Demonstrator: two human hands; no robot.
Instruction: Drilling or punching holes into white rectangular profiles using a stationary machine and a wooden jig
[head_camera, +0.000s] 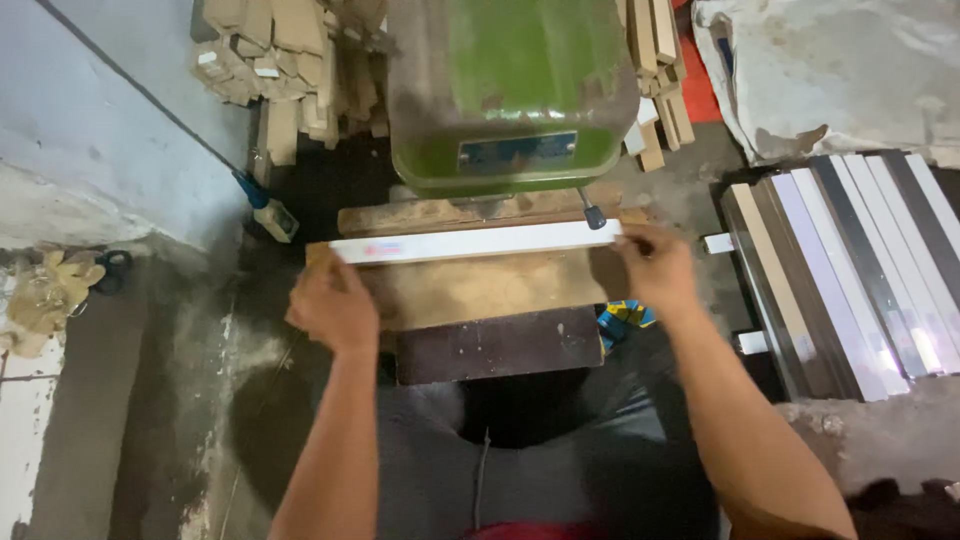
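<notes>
A long white strip (470, 241) lies crosswise on the wooden table (480, 290) of a green machine (510, 90). My left hand (332, 305) grips the strip's left end. At the right end, my right hand (655, 265) pinches the strip. A black-knobbed lever (592, 213) of the machine sits just above the strip near my right hand. The strip rests against a wooden fence (440, 212) under the machine's head.
A stack of white, grey and tan strips (850, 270) lies to the right. Wooden offcuts (285, 70) are piled at the back left, more offcuts (660, 80) at the back right. A dark board (500, 345) sits below the table. Grey sacking (840, 70) covers the far right.
</notes>
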